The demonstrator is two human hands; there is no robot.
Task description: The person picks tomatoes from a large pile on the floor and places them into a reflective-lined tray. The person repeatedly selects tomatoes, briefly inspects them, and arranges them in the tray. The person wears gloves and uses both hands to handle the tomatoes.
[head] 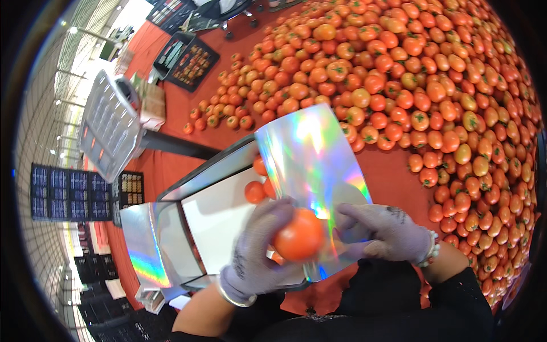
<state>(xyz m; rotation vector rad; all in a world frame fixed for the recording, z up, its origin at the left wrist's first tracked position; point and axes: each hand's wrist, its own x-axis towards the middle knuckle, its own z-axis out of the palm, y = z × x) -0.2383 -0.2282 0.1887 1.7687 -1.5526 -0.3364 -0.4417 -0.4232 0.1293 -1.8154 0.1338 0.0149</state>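
In my gloved left hand [260,246] is a ripe red tomato [299,234], slightly blurred, held above the near right part of a lined crate. My right hand [380,233], gloved and wearing a beaded bracelet, is just right of the tomato with its fingers apart and nothing visible in them. Beneath it slopes a shiny iridescent liner flap [312,149], folded outward over the crate's right side. Another such flap [145,243] hangs out to the left. A white sheet [218,213] covers the crate's bottom. Several tomatoes [255,192] lie inside at the right, partly hidden by flap and hand.
A large heap of tomatoes [406,81] spreads over the red floor covering [393,175]. A scale display [111,124] on a dark post [179,144] rises behind the crate. Black plastic crates [186,62] stand farther off, with stacked dark crates [70,192] at left.
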